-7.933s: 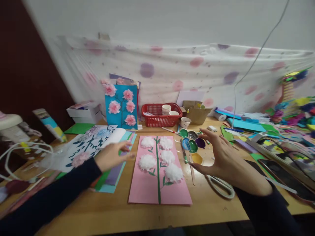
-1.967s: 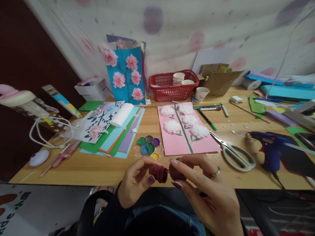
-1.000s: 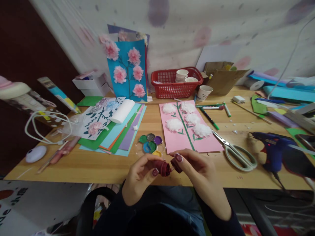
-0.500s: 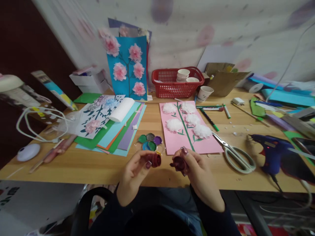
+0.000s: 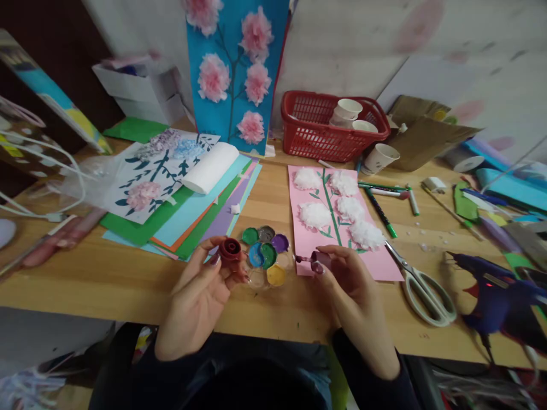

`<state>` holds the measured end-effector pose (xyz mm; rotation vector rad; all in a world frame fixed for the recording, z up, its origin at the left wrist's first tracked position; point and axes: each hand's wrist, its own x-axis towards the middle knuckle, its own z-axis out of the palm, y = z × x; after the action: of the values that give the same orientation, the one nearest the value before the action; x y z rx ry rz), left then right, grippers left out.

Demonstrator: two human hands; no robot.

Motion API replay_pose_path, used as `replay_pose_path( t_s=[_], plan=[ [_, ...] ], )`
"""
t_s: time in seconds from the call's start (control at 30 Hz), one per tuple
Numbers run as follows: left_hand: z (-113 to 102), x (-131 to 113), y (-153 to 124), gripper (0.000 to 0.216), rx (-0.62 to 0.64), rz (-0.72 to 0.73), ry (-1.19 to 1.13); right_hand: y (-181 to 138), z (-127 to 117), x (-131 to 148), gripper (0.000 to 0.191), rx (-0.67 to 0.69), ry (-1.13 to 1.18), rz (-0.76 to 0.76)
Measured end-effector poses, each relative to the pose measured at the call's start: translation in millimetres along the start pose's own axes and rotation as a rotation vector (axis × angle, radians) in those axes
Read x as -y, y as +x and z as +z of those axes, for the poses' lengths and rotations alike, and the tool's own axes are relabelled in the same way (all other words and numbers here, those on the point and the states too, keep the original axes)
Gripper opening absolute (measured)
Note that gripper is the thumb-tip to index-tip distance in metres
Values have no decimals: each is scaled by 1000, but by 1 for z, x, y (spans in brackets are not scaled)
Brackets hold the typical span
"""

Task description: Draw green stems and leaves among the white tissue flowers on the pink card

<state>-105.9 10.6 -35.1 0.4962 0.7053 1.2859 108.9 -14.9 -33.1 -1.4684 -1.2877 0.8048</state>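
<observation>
My left hand (image 5: 200, 293) is closed on a small dark red round cap (image 5: 230, 249), its open side up, at the left rim of a flower-shaped paint palette (image 5: 257, 278). My right hand (image 5: 347, 282) pinches a small dark red bottle (image 5: 316, 261) whose narrow tip points left, just right of the palette. The palette's wells hold green, grey, purple, blue and yellow paint. Behind my right hand lies a pink card (image 5: 305, 242) with white tissue flowers and a green stem.
Scissors (image 5: 425, 287) and a blue glue gun (image 5: 499, 290) lie to the right. A stack of coloured papers (image 5: 192, 219) lies to the left. At the back stand a red basket (image 5: 329, 148) of paper cups, markers (image 5: 384, 199) and a blue flower card (image 5: 233, 74).
My hands have pulled the cap and bottle apart and moved forward over the table to either side of the palette. The camera has come closer and lower.
</observation>
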Motion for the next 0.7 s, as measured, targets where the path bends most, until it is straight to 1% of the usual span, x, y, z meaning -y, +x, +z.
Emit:
replay_pose_path(
  t_s=[0.07,0.17,0.27,0.37,0.5,0.7],
  plan=[
    [0,-5,4,21,-6,-9,-15,2,-1,-1,23,57,-55,-7],
    [-2,-8,9,15,-15,3,-38,5,-2,-3,23,135,-110,13],
    [-3,-4,9,9,26,-48,-90,6,-3,-4,25,180,-189,17],
    [-3,3,6,13,68,-130,-138,6,-4,-5,27,200,-294,-35],
    [-7,9,1,18,69,-228,-240,7,-5,-7,27,223,-380,-105],
    [-22,5,-6,24,160,-509,-337,7,-5,-9,26,227,-419,-56]
  ],
)
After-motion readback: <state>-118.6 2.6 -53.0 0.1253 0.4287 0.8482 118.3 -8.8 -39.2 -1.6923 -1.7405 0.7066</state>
